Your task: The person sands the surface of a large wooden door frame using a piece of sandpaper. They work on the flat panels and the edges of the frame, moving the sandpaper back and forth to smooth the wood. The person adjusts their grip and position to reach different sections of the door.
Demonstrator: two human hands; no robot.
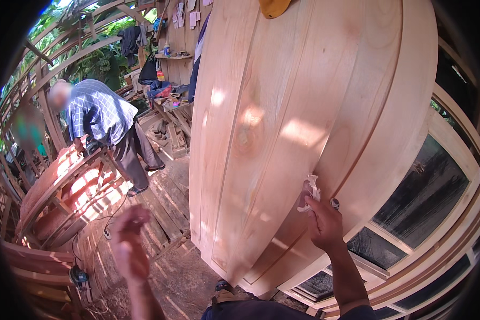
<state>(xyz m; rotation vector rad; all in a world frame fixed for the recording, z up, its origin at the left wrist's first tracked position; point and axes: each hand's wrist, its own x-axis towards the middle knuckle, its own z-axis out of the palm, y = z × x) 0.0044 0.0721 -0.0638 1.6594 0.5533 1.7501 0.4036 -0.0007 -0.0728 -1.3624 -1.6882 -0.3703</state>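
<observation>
A large pale wooden panel (272, 133), shaped like a door with long grooves, fills the middle and right of the head view. Against its lower right part, my right hand (325, 221) is closed on a crumpled brownish scrap (311, 193) with torn whitish edges; whether it is sandpaper or cloth I cannot tell. A small round metal piece (335, 204) shows at that hand's fingers, perhaps a ring. My left hand (130, 242) hangs in the air left of the panel, somewhat blurred. Its fingers are loosely bent and apart, with nothing visible in them.
On the left, another person (104, 114) in a checked shirt bends over a reddish wooden piece (42, 184). A power tool (79, 277) and a cord lie at the lower left. Framed dark panes (424, 186) stand at the right. Scrap wood (168, 130) is heaped behind.
</observation>
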